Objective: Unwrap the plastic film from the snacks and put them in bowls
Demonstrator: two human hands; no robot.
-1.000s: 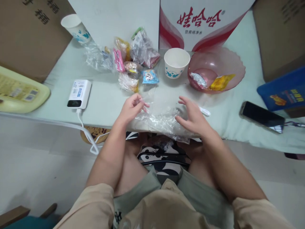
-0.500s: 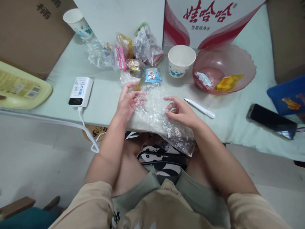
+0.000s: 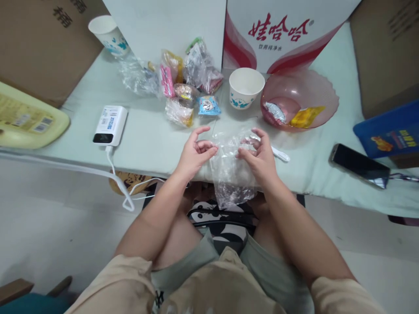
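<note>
Bright, even light from overhead, only faint soft shadows on the pale green cloth-covered worktop (image 3: 150, 144); small glints on the crinkled clear plastic bag (image 3: 231, 174); centre sharp, edges bowed by wide-angle distortion.

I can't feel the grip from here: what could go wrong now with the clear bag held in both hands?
1. The clear plastic bag is pinched only at its top by the left hand and right hand, its lower part hanging past the edge of the table; a slip could drop it.
2. The white tool lies right beside the right hand; a sideways move may knock it.
3. The film looks thin; hard pulling might tear it.
</note>
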